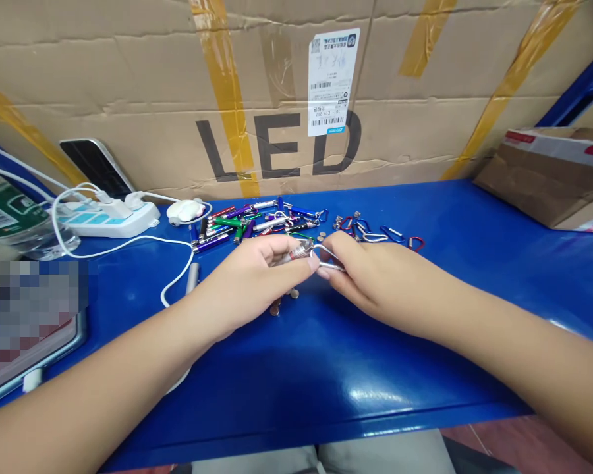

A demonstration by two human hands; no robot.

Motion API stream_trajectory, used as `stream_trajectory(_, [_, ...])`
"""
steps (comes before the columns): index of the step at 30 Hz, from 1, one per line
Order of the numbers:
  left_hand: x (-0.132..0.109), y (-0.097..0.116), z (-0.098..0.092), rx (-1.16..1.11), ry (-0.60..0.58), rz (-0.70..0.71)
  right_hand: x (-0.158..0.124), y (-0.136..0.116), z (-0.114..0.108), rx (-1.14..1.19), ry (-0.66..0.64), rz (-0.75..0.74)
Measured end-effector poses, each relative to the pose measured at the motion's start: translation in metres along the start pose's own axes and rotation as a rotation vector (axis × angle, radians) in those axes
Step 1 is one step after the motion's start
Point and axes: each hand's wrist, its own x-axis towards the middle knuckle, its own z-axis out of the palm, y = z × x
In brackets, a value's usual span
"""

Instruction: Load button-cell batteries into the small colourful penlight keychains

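My left hand [257, 276] is closed around a small silver flashlight [298, 251] with red print, its end poking out past the fingers. Between thumb and fingers, my right hand [370, 266] pinches a silver carabiner [329, 253] whose loop meets the flashlight's end. Whether the two are joined is too small to tell. Behind the hands lies a pile of colourful small flashlights [232, 224]. To the right of it are several loose carabiners [392, 233]. Small coin-like button cells [294, 293] lie below my left hand, partly covered by it.
A large cardboard box [153, 79] marked LED stands at the back. On the left are a white power strip [111, 220] with cables, a leaning phone [96, 164], a bottle [10, 210] and a tablet [82, 329]. A smaller carton [538, 174] sits at the right of the blue table [326, 388].
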Motion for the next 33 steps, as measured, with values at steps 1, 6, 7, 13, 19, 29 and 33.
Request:
stream_trajectory(1, [-0.0003,0.0001,0.0000,0.012,-0.003,-0.001,-0.0002,0.0001,-0.0018,0.002,-0.041,-0.008])
stream_trajectory(6, [-0.0011,-0.0005,0.0000,0.037,-0.018,0.002,-0.0002,0.0004,-0.0080,0.102,-0.121,-0.041])
stream_trajectory(7, [-0.0012,-0.0008,-0.0001,0.034,-0.018,0.004,0.0001,0.0003,-0.0084,0.102,-0.114,-0.039])
stream_trajectory(13, [-0.0012,-0.0009,-0.0011,0.102,-0.028,0.016,0.0023,-0.0029,-0.0087,-0.076,-0.105,-0.011])
stream_trajectory(19, [-0.0015,0.0003,-0.0026,0.197,-0.103,0.095,0.0019,-0.0008,-0.0098,-0.157,0.051,0.069])
stream_trajectory(29, [-0.0018,0.0007,-0.0033,0.314,-0.132,0.137,0.0018,-0.0056,-0.0039,-0.275,0.044,0.029])
stream_trajectory(33, [0.0004,0.0038,-0.0091,0.327,-0.018,0.157,0.0024,-0.0072,-0.0028,-0.260,-0.008,0.031])
